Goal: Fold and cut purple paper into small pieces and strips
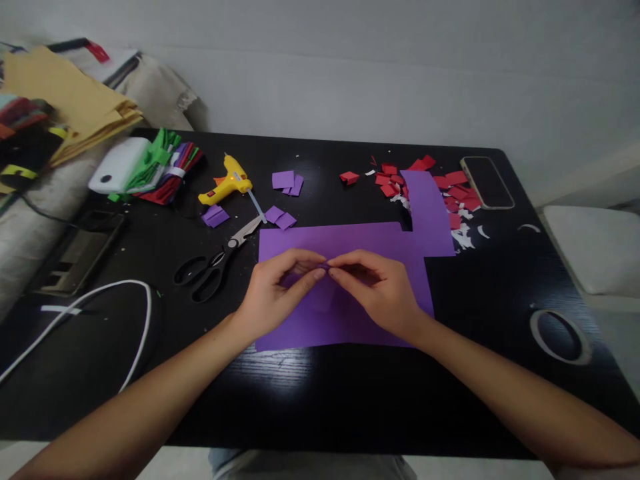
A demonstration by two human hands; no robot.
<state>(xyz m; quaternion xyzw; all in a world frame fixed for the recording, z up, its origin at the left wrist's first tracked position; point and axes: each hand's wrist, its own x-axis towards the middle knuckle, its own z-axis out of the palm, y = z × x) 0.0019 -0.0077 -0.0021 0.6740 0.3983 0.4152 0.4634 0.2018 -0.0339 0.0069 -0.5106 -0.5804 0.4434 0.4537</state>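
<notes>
Over a large purple paper sheet (345, 327), my left hand (280, 287) and my right hand (380, 287) meet fingertip to fingertip. Both pinch a small purple paper piece (324, 265), mostly hidden by the fingers. A second purple strip (430, 213) overlaps the sheet's upper right corner. Black-handled scissors (215, 263) lie left of my left hand, their tips close to the sheet. Beyond the sheet are small cut purple squares (284, 180), with more purple pieces (216, 215) by the glue gun.
A yellow glue gun (227, 183) with a glue stick lies at the back. Red paper scraps (387, 180) and a phone (486, 182) are back right. A white ring (560, 337) sits at right. A white cable (147, 313) curves at left, below bundled coloured paper (160, 170).
</notes>
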